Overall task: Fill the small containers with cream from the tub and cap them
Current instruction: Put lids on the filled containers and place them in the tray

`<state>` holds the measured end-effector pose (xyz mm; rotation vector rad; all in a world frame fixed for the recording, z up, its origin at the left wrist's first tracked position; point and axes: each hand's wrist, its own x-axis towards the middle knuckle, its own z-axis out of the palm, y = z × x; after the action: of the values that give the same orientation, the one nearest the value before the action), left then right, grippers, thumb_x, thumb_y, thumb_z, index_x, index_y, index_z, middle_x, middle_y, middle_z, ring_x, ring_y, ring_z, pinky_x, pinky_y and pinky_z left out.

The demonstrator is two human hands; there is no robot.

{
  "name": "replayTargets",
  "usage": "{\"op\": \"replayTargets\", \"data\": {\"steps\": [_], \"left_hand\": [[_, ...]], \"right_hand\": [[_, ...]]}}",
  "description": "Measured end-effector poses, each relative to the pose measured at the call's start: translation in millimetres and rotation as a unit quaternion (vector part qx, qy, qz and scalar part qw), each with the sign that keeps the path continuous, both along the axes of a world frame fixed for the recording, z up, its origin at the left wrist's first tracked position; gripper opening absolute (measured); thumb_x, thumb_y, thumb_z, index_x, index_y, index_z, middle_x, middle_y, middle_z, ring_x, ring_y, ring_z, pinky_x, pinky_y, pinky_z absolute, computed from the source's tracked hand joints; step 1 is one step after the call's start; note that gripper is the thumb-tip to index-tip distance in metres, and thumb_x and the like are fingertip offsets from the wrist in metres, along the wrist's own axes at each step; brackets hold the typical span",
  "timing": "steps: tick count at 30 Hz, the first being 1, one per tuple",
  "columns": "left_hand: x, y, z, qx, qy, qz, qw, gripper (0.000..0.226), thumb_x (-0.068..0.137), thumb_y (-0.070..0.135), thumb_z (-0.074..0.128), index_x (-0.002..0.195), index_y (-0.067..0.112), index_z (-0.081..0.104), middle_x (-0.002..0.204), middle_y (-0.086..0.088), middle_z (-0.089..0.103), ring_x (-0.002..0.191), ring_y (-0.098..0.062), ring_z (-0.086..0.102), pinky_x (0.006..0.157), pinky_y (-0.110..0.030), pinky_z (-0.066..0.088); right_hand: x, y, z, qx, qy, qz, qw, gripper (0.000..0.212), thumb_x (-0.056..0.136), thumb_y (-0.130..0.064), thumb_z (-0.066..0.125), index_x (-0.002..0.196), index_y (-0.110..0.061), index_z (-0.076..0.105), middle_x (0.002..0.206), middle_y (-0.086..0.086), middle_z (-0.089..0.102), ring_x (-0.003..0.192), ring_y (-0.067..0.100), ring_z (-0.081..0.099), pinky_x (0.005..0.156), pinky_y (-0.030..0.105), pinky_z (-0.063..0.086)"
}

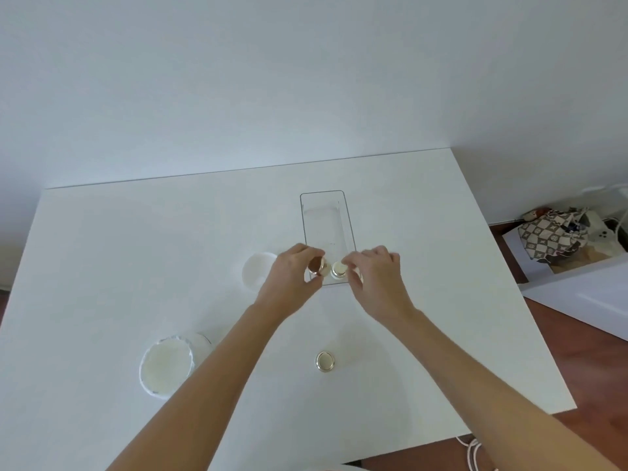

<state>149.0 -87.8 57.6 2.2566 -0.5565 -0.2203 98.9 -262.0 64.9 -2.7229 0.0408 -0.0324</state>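
We're at the near end of the clear tray (pixel 307 212), both hands down among the small containers, so this reads as the pick-up or capping step, prob. not the filling itself. Our left hand (pixel 289 283) has fingers curled round a gold-capped jar (pixel 317 266), pinching it by the lid right at the tray's near rim. Our right hand (pixel 377 277) curls thumb and forefinger toward a second small jar (pixel 338 269), white w/ a gold band, just beside the first; whether it's gripping or only touching we can't tell, the frame's blurred there. The cream tub (pixel 166 367) sits open, well apart to the near left, its white lid (pixel 256 271) lying flat just left of our left hand. A loose gold cap (pixel 325 361) rests on the table (pixel 102 266) btwn our forearms. Next move, we reckon: bring a jar out toward the tub, keep it upright, and match the loose cap to whichever jar is open. Count: 2 small jars seen, 1 loose cap, 1 tub, 1 tub lid, 1 tray. A third jar could hide under our right palm; can't say.
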Motion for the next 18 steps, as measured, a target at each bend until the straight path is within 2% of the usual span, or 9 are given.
{"op": "replayTargets", "data": {"steps": [3,5,8,10,14,18], "left_hand": [[18.3,-12.9,1.1,0.069,-0.006,-0.035,0.997,0.035,0.084,0.004,0.072,0.118,0.009,0.07,0.109,-0.006,0.069,0.094,-0.026,0.067,0.089,-0.034,0.05],[28.3,-22.2,0.1,0.163,-0.039,-0.074,0.983,0.029,0.088,0.011,0.067,0.117,0.014,0.07,0.112,0.0,0.069,0.102,-0.024,0.064,0.094,-0.032,0.043],[37.5,-33.5,-3.0,0.297,-0.094,-0.105,0.944,0.022,0.093,0.018,0.058,0.112,0.021,0.07,0.109,0.005,0.07,0.113,-0.022,0.056,0.099,-0.034,0.032],[39.7,-38.0,-7.5,0.348,-0.096,-0.113,0.926,0.02,0.093,0.018,0.057,0.106,0.022,0.072,0.105,0.005,0.071,0.113,-0.022,0.053,0.096,-0.035,0.028],[40.3,-42.2,-17.0,0.384,-0.061,-0.125,0.913,0.021,0.085,0.017,0.067,0.103,0.025,0.073,0.096,0.007,0.073,0.111,-0.019,0.051,0.095,-0.035,0.024],[41.1,-42.0,-25.6,0.388,-0.055,-0.121,0.912,0.022,0.082,0.02,0.072,0.104,0.026,0.073,0.093,0.007,0.073,0.114,-0.019,0.05,0.096,-0.038,0.015]], "right_hand": [[-41.2,9.9,0.2,0.106,0.019,-0.029,0.994,0.011,0.088,-0.01,0.06,0.092,-0.014,0.069,0.08,-0.002,0.069,0.08,0.022,0.053,0.074,0.031,0.042],[-62.7,17.1,-5.9,0.119,0.058,-0.022,0.991,0.009,0.089,-0.014,0.059,0.087,-0.014,0.068,0.077,-0.003,0.068,0.077,0.018,0.051,0.071,0.028,0.043],[-82.4,27.0,-17.3,0.13,0.12,-0.011,0.984,0.015,0.093,-0.028,0.057,0.092,-0.017,0.067,0.082,-0.005,0.067,0.083,0.013,0.049,0.075,0.022,0.041],[-88.4,33.4,-22.8,0.131,0.158,-0.003,0.979,0.026,0.091,-0.041,0.058,0.103,-0.019,0.065,0.092,-0.005,0.065,0.093,0.012,0.047,0.078,0.02,0.039],[-95.0,43.2,-30.8,0.116,0.222,0.018,0.968,0.051,0.081,-0.047,0.065,0.124,-0.021,0.054,0.119,-0.004,0.052,0.111,0.017,0.042,0.085,0.024,0.04],[-100.1,49.1,-35.5,0.075,0.257,0.06,0.962,0.058,0.079,-0.036,0.07,0.131,-0.023,0.046,0.125,0.0,0.043,0.113,0.021,0.039,0.085,0.026,0.039]]}}
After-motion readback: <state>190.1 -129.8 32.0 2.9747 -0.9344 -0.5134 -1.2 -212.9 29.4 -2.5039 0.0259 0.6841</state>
